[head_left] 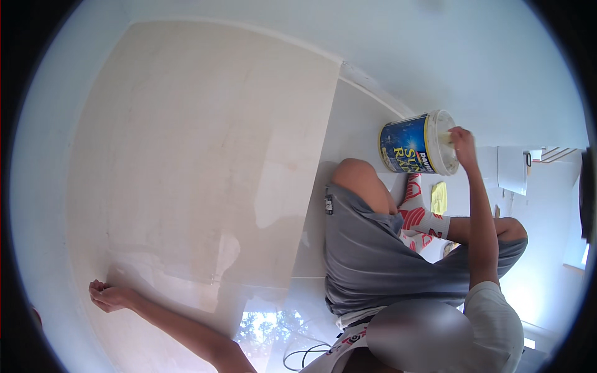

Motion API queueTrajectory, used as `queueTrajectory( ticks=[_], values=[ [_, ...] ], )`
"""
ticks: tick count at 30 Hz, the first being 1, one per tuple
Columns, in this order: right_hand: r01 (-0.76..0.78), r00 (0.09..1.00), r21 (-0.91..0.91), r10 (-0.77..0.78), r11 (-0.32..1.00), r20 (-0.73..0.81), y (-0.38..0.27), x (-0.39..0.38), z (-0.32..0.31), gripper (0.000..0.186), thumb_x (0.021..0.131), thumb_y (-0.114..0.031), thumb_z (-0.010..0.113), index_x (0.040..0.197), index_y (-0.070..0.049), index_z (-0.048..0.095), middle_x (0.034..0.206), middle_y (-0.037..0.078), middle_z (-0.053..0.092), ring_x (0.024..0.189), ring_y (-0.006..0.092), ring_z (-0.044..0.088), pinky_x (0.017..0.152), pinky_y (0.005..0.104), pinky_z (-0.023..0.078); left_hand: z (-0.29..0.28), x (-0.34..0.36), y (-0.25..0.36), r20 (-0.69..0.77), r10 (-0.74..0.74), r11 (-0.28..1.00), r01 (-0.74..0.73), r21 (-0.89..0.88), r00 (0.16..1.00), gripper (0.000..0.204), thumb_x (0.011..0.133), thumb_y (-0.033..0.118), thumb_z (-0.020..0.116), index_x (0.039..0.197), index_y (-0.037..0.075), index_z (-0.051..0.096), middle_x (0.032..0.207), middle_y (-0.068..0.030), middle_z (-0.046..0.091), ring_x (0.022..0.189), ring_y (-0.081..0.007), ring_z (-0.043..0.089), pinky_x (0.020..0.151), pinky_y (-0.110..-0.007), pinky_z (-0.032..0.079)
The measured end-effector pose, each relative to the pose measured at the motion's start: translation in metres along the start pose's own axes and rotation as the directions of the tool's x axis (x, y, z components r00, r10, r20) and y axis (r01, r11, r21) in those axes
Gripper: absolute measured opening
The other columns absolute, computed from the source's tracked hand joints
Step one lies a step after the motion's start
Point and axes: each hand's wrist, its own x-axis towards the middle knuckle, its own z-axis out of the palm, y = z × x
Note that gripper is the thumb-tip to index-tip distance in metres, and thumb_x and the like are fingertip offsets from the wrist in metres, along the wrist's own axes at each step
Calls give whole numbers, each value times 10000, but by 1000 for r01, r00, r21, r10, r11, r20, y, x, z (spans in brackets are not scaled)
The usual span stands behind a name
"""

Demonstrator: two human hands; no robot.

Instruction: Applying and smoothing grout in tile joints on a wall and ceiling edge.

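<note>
My right hand [462, 148] is at the open mouth of a white plastic bucket [444, 158] with a blue and yellow label. Its fingers close around something pale yellow [447, 138], whose kind I cannot make out, partly inside the rim. Far to the left, my left arm stretches out over a broad beige surface [186, 149] with lighter, uneven patches. My left hand [109, 296] is near that surface's edge with its fingers curled in; whatever they hold, if anything, is hidden.
My bent legs in grey shorts [385, 261] and white-and-red socks [413, 211] are beside the bucket. A yellow cloth [439, 198] lies past my feet. Black cable [305, 357] loops at the lower edge. A white cabinet-like box [512, 169] is at the right.
</note>
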Motion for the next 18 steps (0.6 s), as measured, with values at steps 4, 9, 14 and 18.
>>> queueTrajectory(
  ticks=[4,9,14,18],
  values=[
    [-10,934,212,-67,977,352,9,11,51,361,850,-222,523,1088,40,593,945,170,659,853,229,631,774,343,488,2,0,12,-57,-58,998,58,4,997,174,843,133,543,800,-9,635,789,-67,586,707,-152,530,627,-266,432],
    [91,895,299,-210,950,393,7,7,65,424,879,-228,542,1223,18,512,1098,126,622,949,193,607,823,321,488,2,3,8,-39,-42,999,41,-14,998,181,841,145,547,820,-13,632,793,-65,589,721,-150,533,638,-267,430],
    [-174,864,363,-35,915,502,0,10,59,440,882,-223,552,1250,10,490,1141,117,601,978,183,594,842,321,485,1,1,0,-47,-93,994,90,-53,995,184,839,150,549,812,-15,627,783,-60,586,724,-149,526,637,-271,423],
    [-383,788,373,88,845,609,-1,12,58,455,884,-219,560,1271,4,472,1175,109,584,1001,174,583,857,321,483,3,2,4,-61,-90,994,86,-66,994,189,835,157,556,800,-15,626,778,-59,583,715,-149,520,636,-279,419]
  ],
)
